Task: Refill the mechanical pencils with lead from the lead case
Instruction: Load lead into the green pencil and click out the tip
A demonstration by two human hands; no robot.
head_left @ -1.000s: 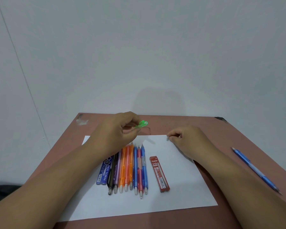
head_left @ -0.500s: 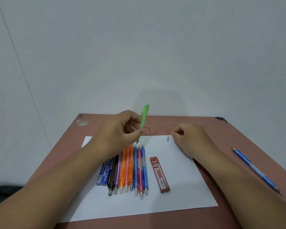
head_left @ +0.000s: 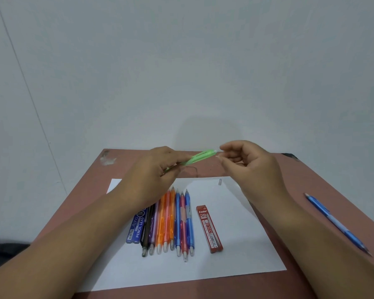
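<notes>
My left hand (head_left: 153,175) grips a green mechanical pencil (head_left: 198,157) above the far edge of the white paper (head_left: 235,255). The pencil's top end points right. My right hand (head_left: 251,167) pinches that end between thumb and forefinger. A small grey cap (head_left: 220,181) lies loose on the paper below the hands. The red 2B lead case (head_left: 209,228) lies shut on the paper. Left of it is a row of several pencils (head_left: 171,221), with a blue lead case (head_left: 138,226) partly under my left forearm.
A blue mechanical pencil (head_left: 335,222) lies alone on the brown table (head_left: 300,180) to the right of the paper. A white wall stands right behind the table's far edge. A scuffed patch marks the far left corner.
My left hand swung the green pencil from upright to lying rightward. My right hand left the small cap on the paper, rose, and took the pencil's top end.
</notes>
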